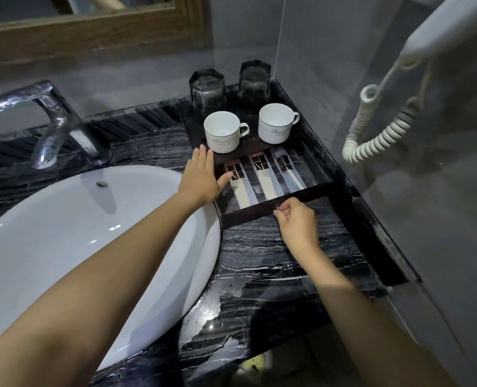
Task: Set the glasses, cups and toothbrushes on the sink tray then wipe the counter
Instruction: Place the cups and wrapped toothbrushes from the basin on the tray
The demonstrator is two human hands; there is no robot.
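Note:
A dark tray sits on the black marble counter in the right corner. Two dark glasses stand upside down at its back. In front of them are two white cups. Three packaged toothbrushes lie side by side in the tray's front part. My left hand lies flat and open against the tray's left edge. My right hand pinches the tray's front rim, with a ring visible on a finger.
A white basin fills the left of the counter, with a chrome tap behind it. A wall-mounted hair dryer with a coiled white cord hangs at the right. A wood-framed mirror is above.

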